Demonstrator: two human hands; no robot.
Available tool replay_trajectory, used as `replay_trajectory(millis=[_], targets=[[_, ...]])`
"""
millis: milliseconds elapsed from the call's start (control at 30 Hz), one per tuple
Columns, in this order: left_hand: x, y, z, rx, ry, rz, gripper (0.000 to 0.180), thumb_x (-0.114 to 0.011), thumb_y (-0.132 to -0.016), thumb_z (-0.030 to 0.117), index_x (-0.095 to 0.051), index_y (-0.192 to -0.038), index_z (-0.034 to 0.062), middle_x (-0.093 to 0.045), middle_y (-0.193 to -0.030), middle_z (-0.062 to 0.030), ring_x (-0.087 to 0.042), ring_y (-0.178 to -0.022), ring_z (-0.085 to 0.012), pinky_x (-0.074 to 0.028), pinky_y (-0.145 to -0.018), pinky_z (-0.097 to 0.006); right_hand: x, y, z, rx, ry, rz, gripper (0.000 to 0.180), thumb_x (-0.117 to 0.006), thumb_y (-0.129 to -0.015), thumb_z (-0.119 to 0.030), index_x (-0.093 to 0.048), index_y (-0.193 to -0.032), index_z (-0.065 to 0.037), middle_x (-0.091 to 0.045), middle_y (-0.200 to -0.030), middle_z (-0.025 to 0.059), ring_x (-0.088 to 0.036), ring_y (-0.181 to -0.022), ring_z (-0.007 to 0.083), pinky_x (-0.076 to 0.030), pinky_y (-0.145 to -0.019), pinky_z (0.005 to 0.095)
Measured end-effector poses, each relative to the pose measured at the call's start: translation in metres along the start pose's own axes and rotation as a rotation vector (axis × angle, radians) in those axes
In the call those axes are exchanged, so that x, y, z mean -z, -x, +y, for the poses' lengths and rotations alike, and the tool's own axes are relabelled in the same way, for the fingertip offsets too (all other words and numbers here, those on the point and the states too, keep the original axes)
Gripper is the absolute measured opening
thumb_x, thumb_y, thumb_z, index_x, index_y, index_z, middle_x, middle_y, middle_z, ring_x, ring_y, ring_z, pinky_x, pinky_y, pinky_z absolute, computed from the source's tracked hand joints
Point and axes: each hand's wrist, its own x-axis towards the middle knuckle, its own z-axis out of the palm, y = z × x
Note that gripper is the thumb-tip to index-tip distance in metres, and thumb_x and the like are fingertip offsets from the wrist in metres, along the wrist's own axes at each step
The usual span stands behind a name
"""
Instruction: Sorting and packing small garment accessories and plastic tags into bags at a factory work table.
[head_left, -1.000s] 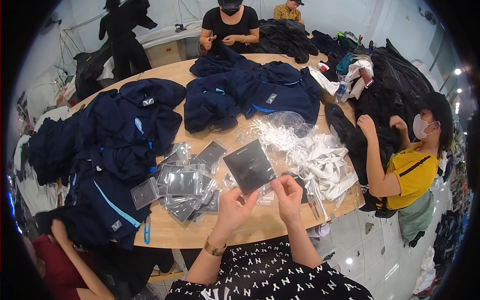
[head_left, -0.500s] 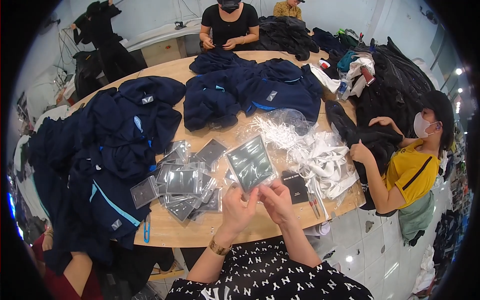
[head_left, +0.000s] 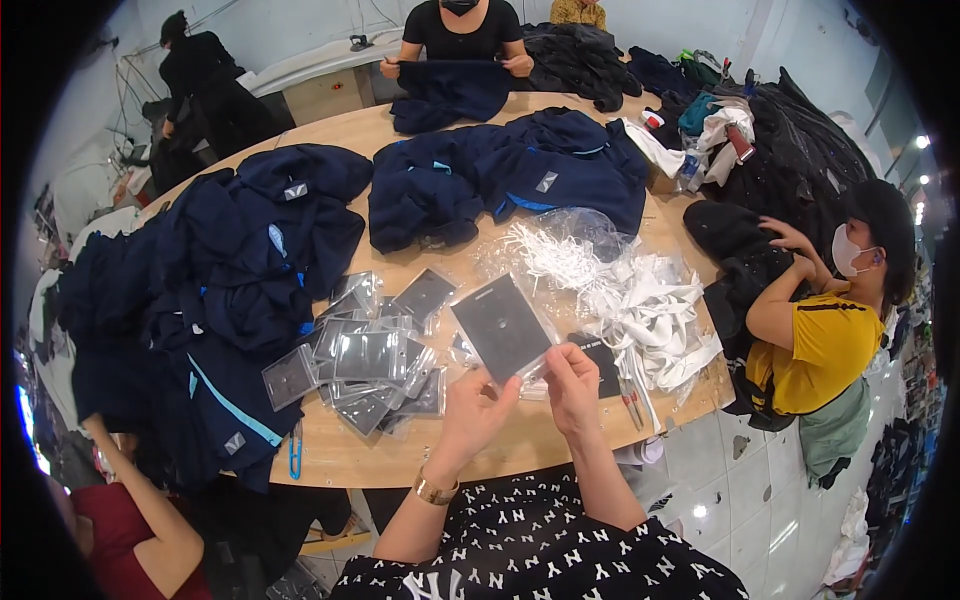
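Clear plastic pouch with a dark card insert [head_left: 502, 327], held up just below frame centre, tilted, above the round wooden table [head_left: 420, 455]. Left hand [head_left: 473, 412] pinches its lower edge, fingers curled closed on it. Right hand [head_left: 572, 385] grips the lower right corner, fingers likewise closed on the plastic. Gold bracelet [head_left: 434, 490] on the left wrist.

Left of the hands: loose heap of similar flat pouches [head_left: 372, 365] on the tabletop, overlapping each other. Blue clip-like item [head_left: 296, 455] at the table edge, lower left. Right of centre: pile of white cords in clear bags [head_left: 625, 290]; can't tell exactly what they are.

Navy garments stacked at the left [head_left: 225, 270] and upper centre [head_left: 510, 180].

Others at the table: person in yellow shirt [head_left: 825, 345] at the right edge, hands on dark fabric; person in black top [head_left: 460, 25] at the top, holding a navy garment; an arm in red [head_left: 130, 520] lower left.
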Motion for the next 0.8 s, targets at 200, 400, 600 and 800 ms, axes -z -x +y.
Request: replay_trajectory(millis=[200, 400, 600, 800], targets=[[-0.006, 0.001, -0.011, 0.273, 0.195, -0.148, 0.020, -0.064, -0.080, 0.022, -0.066, -0.078, 0.0025, -0.050, -0.058, 0.0073, -0.037, -0.050, -0.0001, -0.030, -0.043, -0.018, 0.006, 0.003, 0.011, -0.001, -0.028, -0.003, 0.010, -0.055, -0.086, -0.010, -0.056, -0.084, -0.001, -0.057, -0.073, 0.0014, -0.053, -0.064, 0.0082, -0.043, -0.062, 0.0218], [-0.004, 0.000, -0.007, 0.325, 0.090, -0.224, 0.029, -0.062, -0.080, 0.031, -0.067, -0.084, 0.0029, -0.058, -0.058, -0.0017, -0.042, -0.049, -0.0042, -0.033, -0.044, -0.022, 0.014, 0.004, 0.014, -0.084, -0.083, 0.014, 0.006, -0.055, -0.085, -0.009, -0.056, -0.083, -0.004, -0.057, -0.074, 0.0000, -0.053, -0.065, 0.0076, -0.042, -0.060, 0.0226], [0.002, -0.001, -0.005, 0.191, 0.099, -0.200, 0.027, -0.058, -0.083, 0.027, -0.063, -0.077, 0.0016, -0.058, -0.061, -0.0098, -0.048, -0.050, -0.0108, -0.037, -0.047, -0.026, 0.012, 0.000, 0.012, -0.021, 0.009, 0.036, 0.021, -0.046, -0.091, -0.019, -0.054, -0.080, -0.004, -0.055, -0.071, 0.0005, -0.051, -0.066, 0.0073, -0.041, -0.063, 0.0240], [0.026, -0.011, -0.019, 0.128, 0.065, 0.263, 0.023, -0.054, -0.087, 0.018, -0.057, -0.070, 0.0011, -0.051, -0.060, 0.0025, -0.041, -0.056, -0.0033, -0.033, -0.050, -0.020, 0.024, -0.007, 0.016, 0.111, 0.781, 0.005, 0.031, -0.048, -0.088, -0.025, -0.055, -0.104, 0.000, -0.061, -0.082, 0.0110, -0.059, -0.078, 0.0189, -0.045, -0.071, 0.0285]])
